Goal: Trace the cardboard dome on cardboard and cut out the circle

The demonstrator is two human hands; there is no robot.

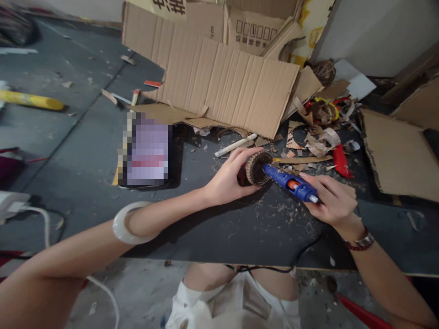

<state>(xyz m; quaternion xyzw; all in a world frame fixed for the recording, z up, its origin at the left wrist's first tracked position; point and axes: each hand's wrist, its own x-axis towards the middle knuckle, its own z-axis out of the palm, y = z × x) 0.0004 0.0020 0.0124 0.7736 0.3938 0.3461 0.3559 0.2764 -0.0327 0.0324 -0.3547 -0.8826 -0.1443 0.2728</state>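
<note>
1. Gripped in left hand (pixel 228 178), fingers curled over the rim: coiled corrugated-cardboard roll (pixel 256 169), over the black workbench (pixel 219 233), flat end turned rightward, axis running roughly left to right.
2. Wrapped around blue hot-glue gun (pixel 287 183): right hand (pixel 331 201). Gun's long axis slanted up-left toward roll.
3. Nozzle at roll's end face; contact impossible to determine. Roll between both hands, nearer left.
</note>
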